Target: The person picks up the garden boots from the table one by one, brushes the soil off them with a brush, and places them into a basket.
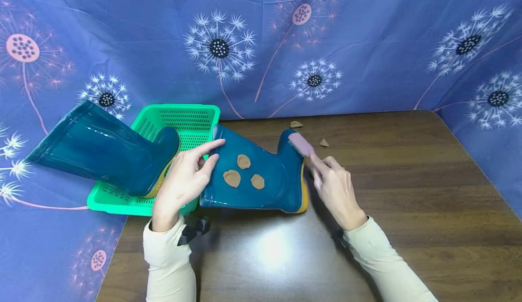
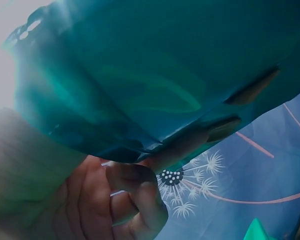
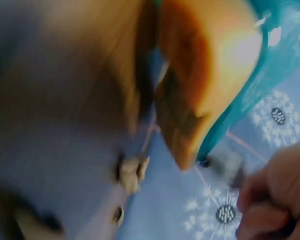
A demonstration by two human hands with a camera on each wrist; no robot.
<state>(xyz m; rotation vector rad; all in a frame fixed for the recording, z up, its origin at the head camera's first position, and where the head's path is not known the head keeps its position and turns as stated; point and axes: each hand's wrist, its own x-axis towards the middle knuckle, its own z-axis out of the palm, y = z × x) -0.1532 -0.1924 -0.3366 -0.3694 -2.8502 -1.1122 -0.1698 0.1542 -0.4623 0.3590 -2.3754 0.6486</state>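
Observation:
A teal rain boot (image 1: 269,157) with a yellow sole lies on its side on the table, its shaft pointing left. Three flat brown clay-like patches (image 1: 232,178) stick to the shaft. My left hand (image 1: 185,175) holds the boot at its top opening, index finger and thumb on the shaft; in the left wrist view some fingers (image 2: 140,210) curl below the teal rubber. With my right hand (image 1: 336,191) I grip a pink brush (image 1: 301,144), its bristles against the boot's toe. The right wrist view is blurred, showing the yellow sole (image 3: 225,55) and part of that hand.
Left of the boot stands a green plastic basket (image 1: 185,117), with a second teal boot (image 1: 110,150) leaning in it and its shaft over the side. Small brown crumbs (image 1: 296,124) lie on the wooden table (image 1: 408,193) near the toe. A blue dandelion-print cloth (image 1: 359,34) hangs behind.

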